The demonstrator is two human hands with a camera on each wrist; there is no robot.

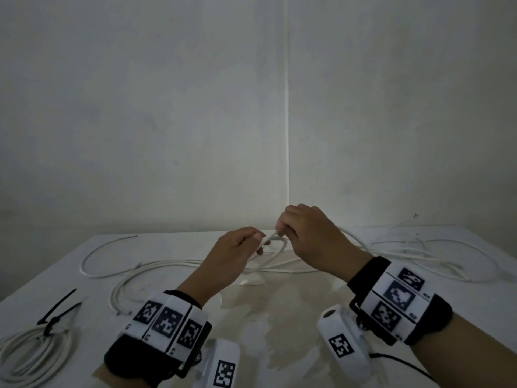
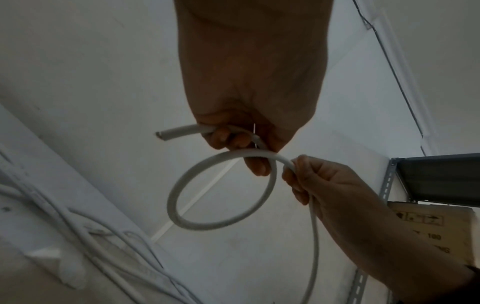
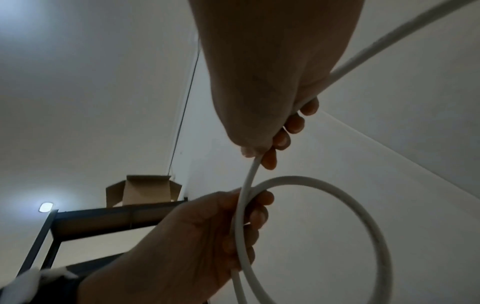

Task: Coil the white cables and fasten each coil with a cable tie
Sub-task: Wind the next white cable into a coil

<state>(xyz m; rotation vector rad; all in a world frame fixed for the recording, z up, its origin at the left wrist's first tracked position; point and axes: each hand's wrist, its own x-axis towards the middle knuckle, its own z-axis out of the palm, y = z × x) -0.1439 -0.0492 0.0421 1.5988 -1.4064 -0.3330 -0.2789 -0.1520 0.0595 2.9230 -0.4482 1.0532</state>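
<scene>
Fingers (image 2: 226, 137) of your left hand (image 1: 232, 257) pinch the white cable (image 2: 221, 193) near its cut end, and your right hand (image 1: 310, 236) curls round the same cable just beside them. Between the two it bends into one small round loop, held up above the middle of the table (image 1: 279, 317); the stub end pokes left. Its long tail trails toward the right edge. Near the left front corner lies a finished coil (image 1: 30, 351), bound with a black cable tie (image 1: 57, 312).
</scene>
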